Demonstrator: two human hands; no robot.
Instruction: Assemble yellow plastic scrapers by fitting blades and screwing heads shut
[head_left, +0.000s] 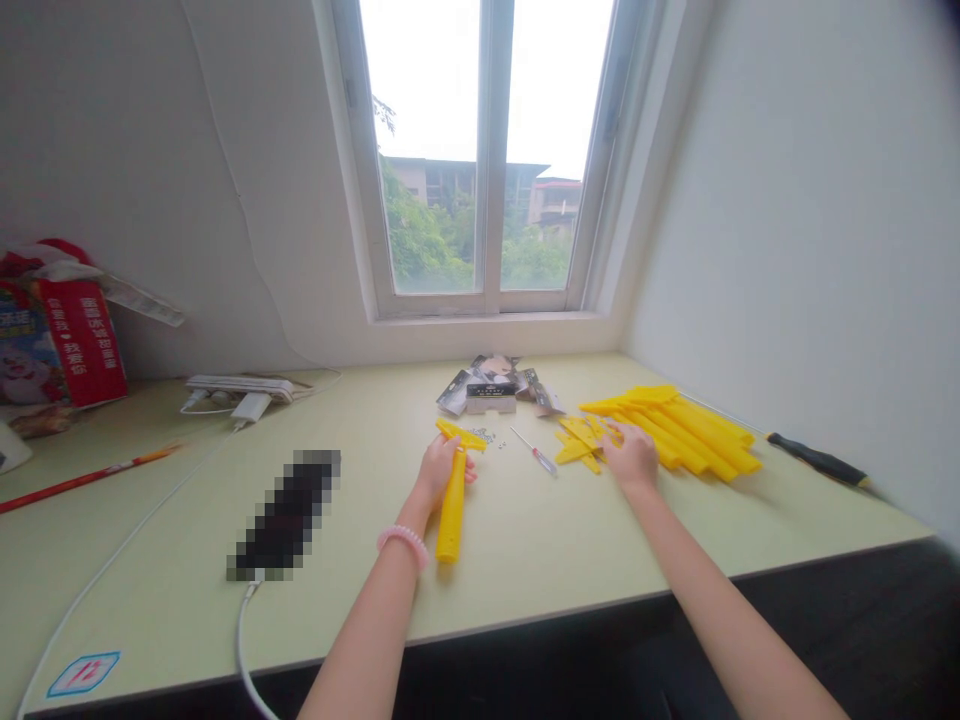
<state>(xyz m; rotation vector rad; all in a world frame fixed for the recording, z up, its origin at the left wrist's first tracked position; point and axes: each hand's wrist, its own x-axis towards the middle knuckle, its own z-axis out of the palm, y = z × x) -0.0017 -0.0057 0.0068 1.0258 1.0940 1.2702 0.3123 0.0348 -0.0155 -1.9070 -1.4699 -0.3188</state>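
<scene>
One yellow tool (451,515), left hand (435,475) gripping — right hand (634,457) at pieces (577,440), hold unclear — packaging (491,393) contents indiscernible

A pale yellow-green surface (540,570) carried everything. Taken from its middle, opened packaging cards (491,393) lay at twelve o'clock, with tiny metallic pieces (484,437) scattered just short of them. A screwdriver (541,460), flat yellow pieces (576,440), piled yellow handles (697,435) and a black-handled tool (817,462) ran outward toward three. At eight was a numbered label (84,674); near nine, a pixelated dark device (286,515) and, farther out, a red stick (90,480). A white power strip (244,385) and red box (86,345) sat around ten.
</scene>
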